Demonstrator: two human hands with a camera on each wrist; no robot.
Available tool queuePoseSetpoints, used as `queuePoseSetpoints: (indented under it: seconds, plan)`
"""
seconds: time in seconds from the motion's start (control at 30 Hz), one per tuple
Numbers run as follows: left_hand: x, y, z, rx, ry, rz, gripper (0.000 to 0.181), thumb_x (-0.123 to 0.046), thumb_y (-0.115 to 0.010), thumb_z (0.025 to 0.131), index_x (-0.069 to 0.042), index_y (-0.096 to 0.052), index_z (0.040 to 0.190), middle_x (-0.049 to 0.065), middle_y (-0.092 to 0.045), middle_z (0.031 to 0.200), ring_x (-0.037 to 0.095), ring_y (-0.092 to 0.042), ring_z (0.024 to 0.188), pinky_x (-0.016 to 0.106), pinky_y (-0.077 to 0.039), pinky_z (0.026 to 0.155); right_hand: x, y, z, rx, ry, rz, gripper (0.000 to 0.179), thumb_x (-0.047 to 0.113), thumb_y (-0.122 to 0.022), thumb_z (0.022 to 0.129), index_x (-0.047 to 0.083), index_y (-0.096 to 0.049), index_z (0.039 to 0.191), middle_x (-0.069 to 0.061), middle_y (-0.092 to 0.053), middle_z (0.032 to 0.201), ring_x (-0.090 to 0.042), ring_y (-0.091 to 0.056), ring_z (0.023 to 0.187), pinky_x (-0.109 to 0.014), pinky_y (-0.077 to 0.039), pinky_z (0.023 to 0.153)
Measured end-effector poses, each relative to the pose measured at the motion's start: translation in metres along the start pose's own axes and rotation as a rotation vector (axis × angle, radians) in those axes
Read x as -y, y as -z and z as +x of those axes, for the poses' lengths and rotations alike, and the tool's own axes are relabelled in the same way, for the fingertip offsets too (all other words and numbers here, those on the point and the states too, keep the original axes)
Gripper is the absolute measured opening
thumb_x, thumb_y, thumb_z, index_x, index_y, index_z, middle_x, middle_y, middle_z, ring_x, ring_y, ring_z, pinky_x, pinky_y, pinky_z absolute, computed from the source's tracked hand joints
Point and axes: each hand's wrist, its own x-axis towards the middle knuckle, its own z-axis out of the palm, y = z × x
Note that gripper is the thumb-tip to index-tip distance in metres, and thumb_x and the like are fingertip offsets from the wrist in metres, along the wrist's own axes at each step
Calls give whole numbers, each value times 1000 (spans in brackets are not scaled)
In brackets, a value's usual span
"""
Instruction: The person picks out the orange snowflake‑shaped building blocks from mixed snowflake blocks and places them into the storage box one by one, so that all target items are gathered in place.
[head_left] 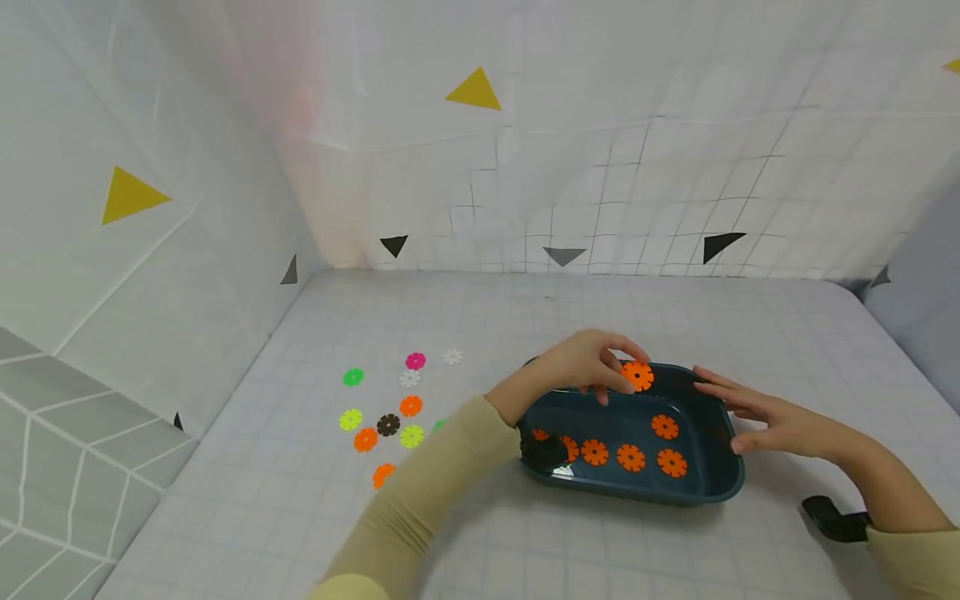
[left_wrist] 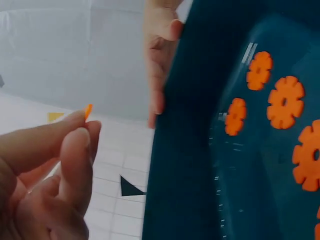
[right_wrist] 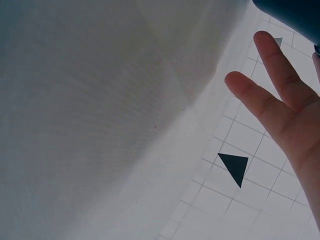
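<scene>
Between thumb and fingers, my left hand (head_left: 585, 362) pinches an orange notched plastic disc (head_left: 638, 376) over the back rim of a dark teal tub (head_left: 637, 492). The left wrist view has this disc (left_wrist: 88, 112) edge-on at the fingertips, outside the tub wall (left_wrist: 180, 165). Several orange discs (head_left: 631, 457) lie flat on the tub's floor; a black wrist camera (head_left: 546, 451) covers part of the left ones. My right hand (head_left: 783, 425) rests at the tub's right end, fingers spread along the rim. Its straight fingers (right_wrist: 255, 100) show in the right wrist view.
Left of the tub, loose discs are scattered on the table (head_left: 247, 500): green (head_left: 353, 377), pink (head_left: 416, 361), white (head_left: 453, 357), yellow (head_left: 350, 419), brown (head_left: 387, 425) and orange (head_left: 365, 439). My left sleeve (head_left: 420, 492) crosses beside them. A white curtain (head_left: 600, 150) hangs behind the table.
</scene>
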Motion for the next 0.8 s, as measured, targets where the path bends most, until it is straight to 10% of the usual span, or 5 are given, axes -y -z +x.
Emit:
queuePoseSetpoints:
  seconds: [0.43,0.8]
  plan:
    - [12,-26,30,139,153,228,36,-12,-66,83,-25,-61,116,-4,-62,75,20,-65,61,25,-37,44,0,-1,-1,0,17,-8,72,0,-61,81,5,-25,143,28,-5,147,24,-11,122,-74,-29,77]
    - [18,-35,39,197,155,402,33,-10,-66,84,-25,-60,112,-2,-60,70,13,-59,54,23,-44,48,0,0,-1,0,31,-12,72,-1,-60,81,4,-25,143,25,-5,148,23,-11,123,-74,-30,77]
